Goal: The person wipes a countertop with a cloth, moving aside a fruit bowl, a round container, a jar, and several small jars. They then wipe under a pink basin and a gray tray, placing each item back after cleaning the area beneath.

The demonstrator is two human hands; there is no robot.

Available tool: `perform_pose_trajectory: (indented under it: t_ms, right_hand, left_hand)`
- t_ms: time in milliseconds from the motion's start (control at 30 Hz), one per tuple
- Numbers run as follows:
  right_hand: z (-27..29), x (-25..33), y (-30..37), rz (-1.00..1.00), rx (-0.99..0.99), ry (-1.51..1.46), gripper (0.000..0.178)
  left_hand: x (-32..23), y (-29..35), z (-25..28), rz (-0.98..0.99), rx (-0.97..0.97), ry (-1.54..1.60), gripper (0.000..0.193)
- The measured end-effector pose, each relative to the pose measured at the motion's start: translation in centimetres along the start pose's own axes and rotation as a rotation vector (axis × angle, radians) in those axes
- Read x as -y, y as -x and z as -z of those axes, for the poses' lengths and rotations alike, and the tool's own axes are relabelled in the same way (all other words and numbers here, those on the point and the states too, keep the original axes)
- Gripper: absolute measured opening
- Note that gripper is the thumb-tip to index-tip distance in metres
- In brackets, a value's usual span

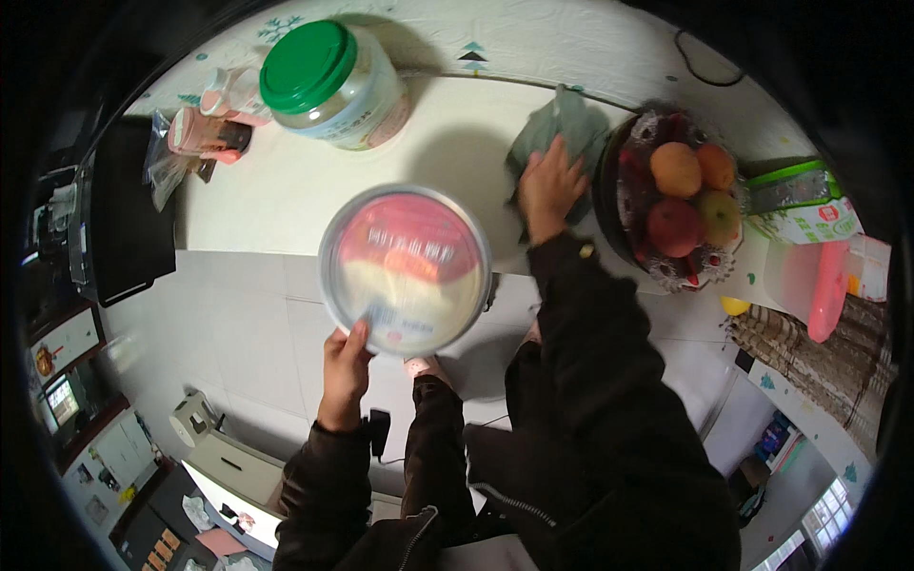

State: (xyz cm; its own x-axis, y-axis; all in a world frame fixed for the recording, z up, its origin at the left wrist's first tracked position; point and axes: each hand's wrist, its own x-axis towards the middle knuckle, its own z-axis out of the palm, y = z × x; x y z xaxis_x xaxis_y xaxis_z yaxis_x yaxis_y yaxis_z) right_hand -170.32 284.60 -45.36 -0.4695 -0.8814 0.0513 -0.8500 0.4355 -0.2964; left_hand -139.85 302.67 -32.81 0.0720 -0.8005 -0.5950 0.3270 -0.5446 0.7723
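Note:
My left hand [347,377] grips a round tub [407,271] by its near edge, thumb on top. The tub has a pink and cream lid with a silvery rim, and it is held up over the near edge of the white tabletop [286,205]. On the table to the right, a crumpled grey-green cloth [577,122] lies under my right hand [552,187]. That hand rests on the cloth with its fingers stretched out and apart. Beside it stands a dark fruit bowl [614,214] with a lacy liner.
A clear jar with a green lid [319,67] stands at the back left. Pink-topped containers [198,131] are left of it. Several fruits [676,169] fill the bowl. A green-and-white package [804,200] and a pink-edged plastic box [826,285] lie at the far right.

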Motion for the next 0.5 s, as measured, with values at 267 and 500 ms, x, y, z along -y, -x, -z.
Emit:
perform_pose_trajectory:
  t_ms: [267, 500]
  right_hand:
    - [4.6, -6.9, 12.4, 0.227, 0.221, 0.019, 0.05]
    - [3.3, -9.8, 14.3, 0.269, 0.244, -0.083, 0.044]
  left_hand:
    - [-0.2, -12.8, -14.6, 0.024, 0.111, 0.032, 0.035]
    - [2.2, -18.3, -18.6, -0.023, 0.097, 0.14, 0.04]
